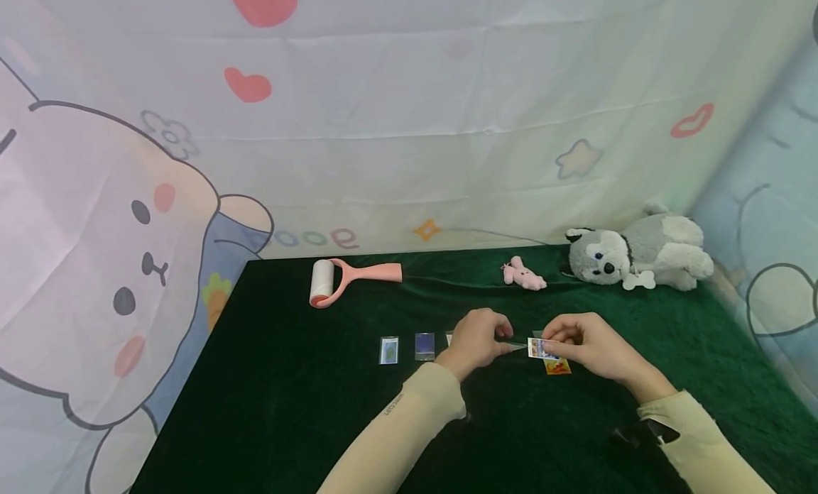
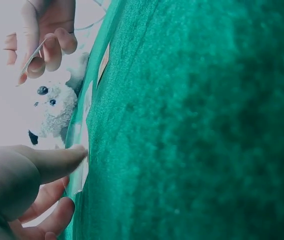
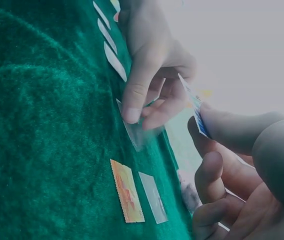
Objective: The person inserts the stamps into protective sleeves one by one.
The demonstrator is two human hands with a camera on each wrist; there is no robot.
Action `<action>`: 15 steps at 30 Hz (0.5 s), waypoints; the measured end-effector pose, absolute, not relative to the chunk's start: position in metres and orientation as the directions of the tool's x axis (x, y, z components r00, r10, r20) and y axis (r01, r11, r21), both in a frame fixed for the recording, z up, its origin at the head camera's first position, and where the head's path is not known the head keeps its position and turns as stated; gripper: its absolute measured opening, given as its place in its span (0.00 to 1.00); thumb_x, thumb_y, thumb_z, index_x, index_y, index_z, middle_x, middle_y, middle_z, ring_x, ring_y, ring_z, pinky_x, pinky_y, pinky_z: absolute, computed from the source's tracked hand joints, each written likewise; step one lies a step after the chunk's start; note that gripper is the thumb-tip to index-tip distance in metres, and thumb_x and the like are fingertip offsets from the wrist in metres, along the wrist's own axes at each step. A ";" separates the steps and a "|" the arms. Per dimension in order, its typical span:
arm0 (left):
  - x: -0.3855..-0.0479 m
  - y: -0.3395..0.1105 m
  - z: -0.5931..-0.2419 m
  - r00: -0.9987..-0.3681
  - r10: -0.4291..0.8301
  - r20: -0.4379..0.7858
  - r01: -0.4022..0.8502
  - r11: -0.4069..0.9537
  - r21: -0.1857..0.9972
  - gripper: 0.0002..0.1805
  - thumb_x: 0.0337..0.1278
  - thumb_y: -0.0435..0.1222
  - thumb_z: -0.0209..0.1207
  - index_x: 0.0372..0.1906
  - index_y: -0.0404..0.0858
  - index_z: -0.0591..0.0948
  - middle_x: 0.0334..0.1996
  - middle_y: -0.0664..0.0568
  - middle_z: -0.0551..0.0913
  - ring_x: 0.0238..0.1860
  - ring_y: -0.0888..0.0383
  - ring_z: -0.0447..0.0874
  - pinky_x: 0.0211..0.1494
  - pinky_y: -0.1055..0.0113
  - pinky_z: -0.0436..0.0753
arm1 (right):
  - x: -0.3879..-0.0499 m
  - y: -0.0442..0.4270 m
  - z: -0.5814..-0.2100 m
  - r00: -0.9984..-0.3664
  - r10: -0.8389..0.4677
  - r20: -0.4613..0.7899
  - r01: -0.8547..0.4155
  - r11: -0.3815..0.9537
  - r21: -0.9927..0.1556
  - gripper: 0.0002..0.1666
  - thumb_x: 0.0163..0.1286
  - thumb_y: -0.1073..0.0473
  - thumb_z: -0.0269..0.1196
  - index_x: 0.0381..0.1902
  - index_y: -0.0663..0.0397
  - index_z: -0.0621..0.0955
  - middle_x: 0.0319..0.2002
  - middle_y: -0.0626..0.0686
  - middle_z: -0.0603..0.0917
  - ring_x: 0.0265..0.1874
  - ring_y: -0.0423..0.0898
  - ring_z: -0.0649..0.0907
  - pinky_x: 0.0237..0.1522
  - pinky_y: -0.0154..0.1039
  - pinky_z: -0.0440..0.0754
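presently, right hand (image 1: 591,345): thumb and fingers clamped on one blue-and-white stamp (image 1: 537,348), above and left of the orange stamp (image 1: 557,367).
left hand (image 1: 475,341): thumb and fingers pinching one thin clear sleeve (image 3: 130,131), left of the orange stamp.
orange stamp: one, rectangular, toothed edges, flat on green pile cloth (image 1: 287,409).
second sleeve (image 3: 153,197): one, clear, beside the orange stamp.
flat rectangles (image 1: 388,350): three, in a row, farther left of the orange stamp.
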State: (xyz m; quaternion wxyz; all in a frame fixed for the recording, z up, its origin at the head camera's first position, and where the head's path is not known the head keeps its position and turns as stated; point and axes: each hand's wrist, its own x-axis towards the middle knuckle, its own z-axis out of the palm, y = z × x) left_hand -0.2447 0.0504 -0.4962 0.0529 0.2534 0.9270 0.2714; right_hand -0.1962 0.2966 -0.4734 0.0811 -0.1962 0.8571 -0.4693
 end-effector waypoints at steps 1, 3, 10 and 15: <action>-0.245 0.050 -0.496 -0.863 0.503 0.043 0.446 0.721 0.530 0.05 0.63 0.43 0.74 0.42 0.52 0.90 0.36 0.64 0.82 0.38 0.66 0.76 0.45 0.70 0.78 | -0.196 0.297 -0.473 -0.911 -0.410 0.046 -0.260 0.484 -0.835 0.06 0.74 0.58 0.68 0.45 0.54 0.85 0.36 0.52 0.88 0.33 0.46 0.85 0.36 0.37 0.83; -0.245 0.050 -0.496 -0.859 0.510 0.050 0.454 0.712 0.536 0.03 0.65 0.43 0.72 0.41 0.51 0.90 0.35 0.65 0.83 0.37 0.66 0.76 0.45 0.70 0.79 | -0.196 0.296 -0.473 -0.912 -0.408 0.049 -0.259 0.479 -0.839 0.05 0.75 0.59 0.68 0.44 0.54 0.85 0.36 0.52 0.88 0.33 0.46 0.84 0.35 0.37 0.83; -0.245 0.045 -0.493 -0.859 0.507 0.067 0.447 0.680 0.582 0.04 0.69 0.45 0.68 0.41 0.53 0.90 0.36 0.67 0.84 0.37 0.67 0.77 0.45 0.70 0.79 | -0.196 0.294 -0.474 -0.916 -0.393 0.086 -0.278 0.465 -0.840 0.03 0.75 0.60 0.67 0.43 0.53 0.84 0.35 0.51 0.87 0.31 0.45 0.83 0.35 0.37 0.83; -0.242 0.039 -0.489 -0.860 0.504 0.084 0.442 0.651 0.617 0.06 0.71 0.46 0.66 0.43 0.53 0.90 0.36 0.66 0.84 0.36 0.66 0.77 0.43 0.71 0.79 | -0.196 0.290 -0.472 -0.921 -0.369 0.123 -0.297 0.465 -0.834 0.04 0.76 0.59 0.67 0.43 0.53 0.83 0.33 0.50 0.88 0.30 0.47 0.84 0.36 0.37 0.84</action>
